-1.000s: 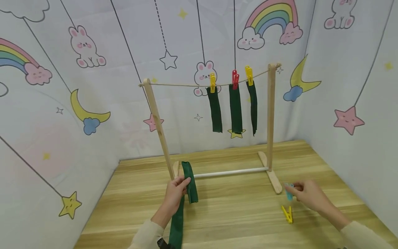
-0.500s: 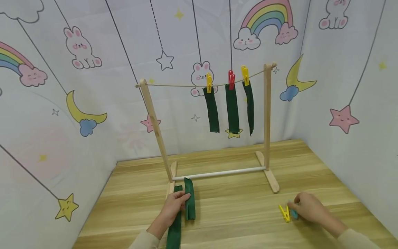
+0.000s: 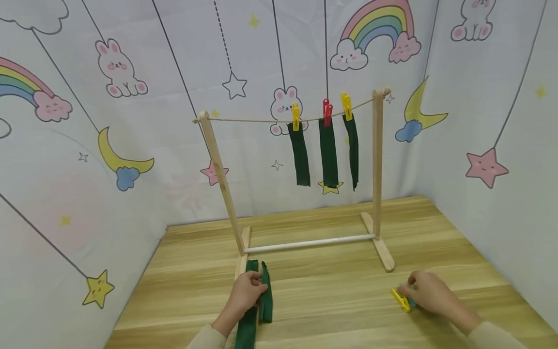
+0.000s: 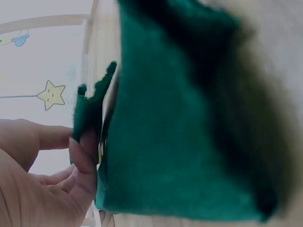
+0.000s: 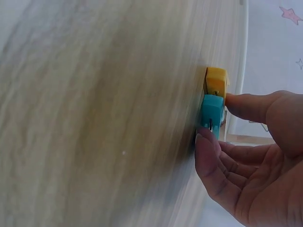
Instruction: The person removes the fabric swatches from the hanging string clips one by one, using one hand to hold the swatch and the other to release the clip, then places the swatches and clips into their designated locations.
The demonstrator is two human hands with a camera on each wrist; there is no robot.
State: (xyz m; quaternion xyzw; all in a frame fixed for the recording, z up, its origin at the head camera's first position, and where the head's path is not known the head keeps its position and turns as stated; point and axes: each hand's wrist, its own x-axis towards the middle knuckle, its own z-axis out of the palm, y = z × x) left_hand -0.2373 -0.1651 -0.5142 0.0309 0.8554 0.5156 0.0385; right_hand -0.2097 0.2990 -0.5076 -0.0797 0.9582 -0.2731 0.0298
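In the head view my left hand [image 3: 247,293] pinches a green cloth strip [image 3: 266,303] between thumb and fingers, low over the table's left part. A second green strip [image 3: 247,329] lies beside it, partly under the hand. The left wrist view has the pinched strip [image 4: 88,111] at the fingertips and a wide green strip [image 4: 156,132] filling the foreground. My right hand [image 3: 429,292] is at the right, its thumb against a yellow clothespin [image 5: 217,79] and its index finger against a blue clothespin [image 5: 212,108]. Both pins sit side by side at the tabletop, pinched between them.
A wooden rack with a left post [image 3: 220,179], a right post [image 3: 378,165] and a white bottom bar [image 3: 309,243] stands behind the hands. From its string [image 3: 248,120] hang three green strips [image 3: 328,155], held by yellow and red clothespins [image 3: 327,114]. Patterned cloth walls surround the table [image 3: 327,291].
My left hand has lowered its strip to the table beside the other one. My right hand has brought the blue clothespin down next to the yellow one, which has turned.
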